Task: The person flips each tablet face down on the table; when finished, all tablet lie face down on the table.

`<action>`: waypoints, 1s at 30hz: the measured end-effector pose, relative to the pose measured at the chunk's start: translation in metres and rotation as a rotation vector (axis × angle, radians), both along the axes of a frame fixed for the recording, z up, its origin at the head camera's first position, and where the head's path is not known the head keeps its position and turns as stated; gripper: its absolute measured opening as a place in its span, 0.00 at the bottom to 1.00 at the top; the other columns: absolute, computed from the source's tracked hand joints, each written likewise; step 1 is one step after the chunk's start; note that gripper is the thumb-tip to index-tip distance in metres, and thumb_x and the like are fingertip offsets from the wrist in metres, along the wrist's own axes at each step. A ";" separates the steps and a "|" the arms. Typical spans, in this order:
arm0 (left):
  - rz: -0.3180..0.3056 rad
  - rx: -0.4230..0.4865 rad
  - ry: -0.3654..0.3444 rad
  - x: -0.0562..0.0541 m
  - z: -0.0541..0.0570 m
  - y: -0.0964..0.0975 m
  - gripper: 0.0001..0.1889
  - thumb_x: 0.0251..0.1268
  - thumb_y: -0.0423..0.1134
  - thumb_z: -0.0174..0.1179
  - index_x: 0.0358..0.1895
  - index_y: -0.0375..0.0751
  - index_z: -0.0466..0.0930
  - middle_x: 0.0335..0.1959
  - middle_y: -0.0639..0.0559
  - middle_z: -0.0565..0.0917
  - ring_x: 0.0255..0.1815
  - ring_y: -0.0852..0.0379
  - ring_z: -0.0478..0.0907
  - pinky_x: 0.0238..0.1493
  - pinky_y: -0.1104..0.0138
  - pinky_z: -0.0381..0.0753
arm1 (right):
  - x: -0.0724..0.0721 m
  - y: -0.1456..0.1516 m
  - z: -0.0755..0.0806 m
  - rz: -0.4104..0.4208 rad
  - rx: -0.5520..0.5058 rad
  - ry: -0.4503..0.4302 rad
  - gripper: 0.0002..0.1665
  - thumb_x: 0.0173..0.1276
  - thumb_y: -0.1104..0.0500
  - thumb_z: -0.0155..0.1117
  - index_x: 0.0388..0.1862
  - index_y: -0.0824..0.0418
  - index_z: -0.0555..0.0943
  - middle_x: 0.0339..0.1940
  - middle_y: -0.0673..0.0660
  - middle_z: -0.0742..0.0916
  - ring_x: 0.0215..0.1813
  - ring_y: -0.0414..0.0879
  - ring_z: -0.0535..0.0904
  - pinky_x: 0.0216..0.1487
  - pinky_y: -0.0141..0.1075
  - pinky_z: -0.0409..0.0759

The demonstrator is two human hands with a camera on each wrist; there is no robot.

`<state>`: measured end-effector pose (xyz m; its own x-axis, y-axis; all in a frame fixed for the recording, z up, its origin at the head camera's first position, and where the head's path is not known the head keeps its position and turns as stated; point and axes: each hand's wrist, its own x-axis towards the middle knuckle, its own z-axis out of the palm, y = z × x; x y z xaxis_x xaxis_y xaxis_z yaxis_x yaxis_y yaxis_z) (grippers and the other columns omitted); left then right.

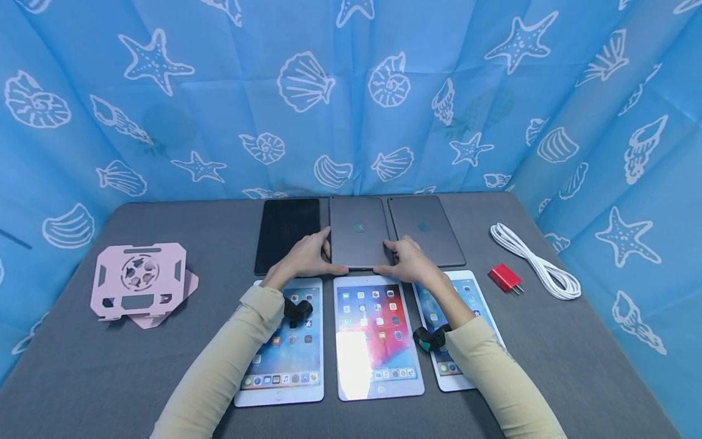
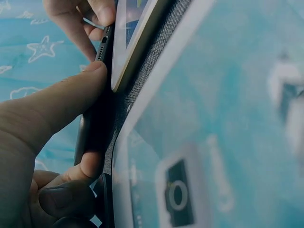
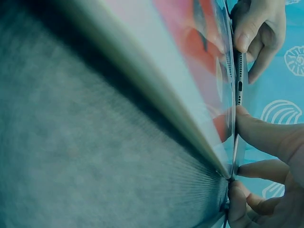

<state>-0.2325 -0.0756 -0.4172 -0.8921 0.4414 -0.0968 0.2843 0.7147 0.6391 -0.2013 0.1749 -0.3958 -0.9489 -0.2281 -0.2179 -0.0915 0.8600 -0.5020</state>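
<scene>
A grey tablet lies face down in the middle of the back row. My left hand grips its near left corner, thumb on the near edge and fingers along the left side. At the near right corner, my right hand holds it the same way. Both wrist views show the tablet's thin edge with its port and speaker holes between the two thumbs. To its left is a black tablet, screen up; to its right, another grey tablet, back up.
In the front row lie three white tablets with lit screens: left, middle and right, partly under my forearms. A pink perforated stand is at left. A red charger plug and coiled white cable lie right.
</scene>
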 end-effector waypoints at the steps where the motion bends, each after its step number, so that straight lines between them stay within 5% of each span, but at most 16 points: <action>1: 0.003 -0.003 0.000 0.000 0.000 0.001 0.59 0.55 0.56 0.76 0.80 0.26 0.50 0.36 0.51 0.81 0.21 0.62 0.69 0.37 0.69 0.72 | 0.000 0.001 0.000 -0.005 0.001 -0.003 0.47 0.68 0.49 0.73 0.78 0.68 0.64 0.65 0.71 0.75 0.64 0.62 0.72 0.65 0.55 0.76; 11: 0.023 -0.031 0.017 0.000 -0.001 0.005 0.58 0.54 0.56 0.76 0.79 0.27 0.53 0.31 0.53 0.79 0.27 0.59 0.70 0.40 0.67 0.72 | 0.000 0.002 0.001 -0.021 0.008 -0.005 0.47 0.69 0.49 0.72 0.78 0.69 0.63 0.66 0.71 0.74 0.65 0.62 0.72 0.64 0.55 0.76; 18: -0.008 -0.065 0.010 0.002 0.003 0.003 0.54 0.57 0.55 0.75 0.78 0.28 0.57 0.32 0.54 0.80 0.27 0.59 0.70 0.53 0.59 0.76 | 0.000 0.001 -0.001 -0.028 0.003 0.017 0.47 0.68 0.51 0.73 0.77 0.69 0.64 0.64 0.71 0.75 0.65 0.63 0.72 0.64 0.55 0.78; 24: -0.026 -0.059 -0.030 0.000 0.004 0.002 0.54 0.59 0.52 0.74 0.79 0.27 0.53 0.30 0.54 0.80 0.21 0.62 0.67 0.43 0.66 0.75 | 0.001 0.001 -0.002 -0.036 -0.004 0.016 0.47 0.68 0.51 0.73 0.78 0.69 0.64 0.64 0.71 0.74 0.62 0.61 0.72 0.62 0.54 0.78; 30: -0.037 -0.049 -0.057 0.001 0.006 0.001 0.53 0.61 0.49 0.74 0.79 0.26 0.52 0.31 0.53 0.78 0.25 0.60 0.69 0.43 0.66 0.75 | 0.003 0.000 -0.002 -0.022 -0.002 0.031 0.46 0.68 0.51 0.73 0.77 0.69 0.64 0.62 0.70 0.75 0.58 0.59 0.72 0.59 0.53 0.78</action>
<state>-0.2317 -0.0745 -0.4115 -0.8675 0.4677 -0.1693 0.2756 0.7352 0.6192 -0.1982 0.1747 -0.3982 -0.9599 -0.2079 -0.1880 -0.0883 0.8609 -0.5011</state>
